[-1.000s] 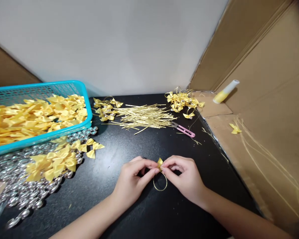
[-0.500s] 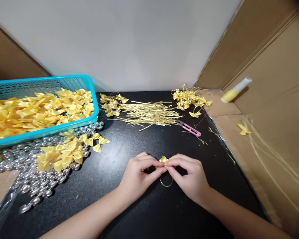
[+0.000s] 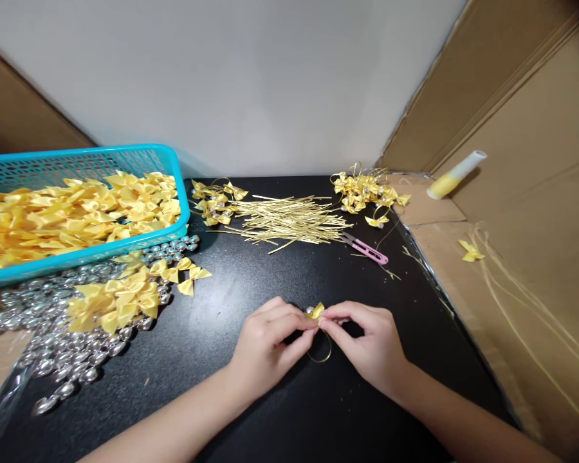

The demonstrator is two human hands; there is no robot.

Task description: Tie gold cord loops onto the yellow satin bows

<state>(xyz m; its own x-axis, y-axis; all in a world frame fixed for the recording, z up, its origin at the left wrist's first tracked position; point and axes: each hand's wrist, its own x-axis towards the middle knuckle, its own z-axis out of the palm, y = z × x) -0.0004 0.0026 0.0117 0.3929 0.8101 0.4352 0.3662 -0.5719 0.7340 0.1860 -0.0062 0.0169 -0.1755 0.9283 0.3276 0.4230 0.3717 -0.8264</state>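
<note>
Fingertips of my left hand [image 3: 273,334] and my right hand [image 3: 364,337] meet over the black table, both closed in a pinch on one small yellow ribbon bow [image 3: 316,311]. A silver bead [image 3: 309,310] shows at the bow's left side. Below the fingers hangs a loop of gold cord [image 3: 322,360]. The exact spot where the fingertips press is hidden. Beyond the hands lie a pile of cut gold cords [image 3: 294,220] and pink thread snips [image 3: 367,249].
A turquoise basket [image 3: 181,222] of yellow bows stands at the left. In front of it, silver beads [image 3: 77,354] spread beneath loose bows [image 3: 120,302]. Looped bows [image 3: 367,191] are heaped at the back right. A white and yellow tube [image 3: 456,175] rests on cardboard at the right.
The bow has turned slightly between my fingers, so its bead shows more clearly. Both hands stay almost in place, and the loop has shifted a little.
</note>
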